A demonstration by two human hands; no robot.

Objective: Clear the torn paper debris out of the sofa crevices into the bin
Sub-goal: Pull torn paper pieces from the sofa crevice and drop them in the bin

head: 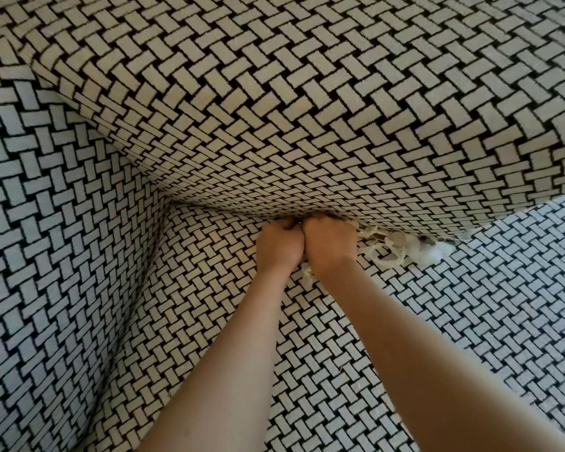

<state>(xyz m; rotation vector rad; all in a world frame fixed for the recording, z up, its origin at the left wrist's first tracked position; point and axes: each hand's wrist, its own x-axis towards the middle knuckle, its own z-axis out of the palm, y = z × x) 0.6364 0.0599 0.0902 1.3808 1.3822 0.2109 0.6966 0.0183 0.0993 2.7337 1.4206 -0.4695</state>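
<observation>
Both my hands are pushed side by side into the sofa crevice point(229, 213), where the back cushion meets the seat. My left hand point(279, 246) is curled into a fist, its fingertips hidden under the cushion, so I cannot tell if it holds anything. My right hand point(330, 244) is also curled, and a shred of torn paper point(306, 273) hangs out below its heel. More torn paper debris point(395, 247), white strips and scraps, lies along the crevice just right of my right hand. No bin is in view.
The sofa is covered in black-and-white basket-weave fabric. The back cushion point(307, 109) bulges over the seat point(470, 321). An armrest wall point(53, 256) rises on the left and meets the seat in a corner left of my hands.
</observation>
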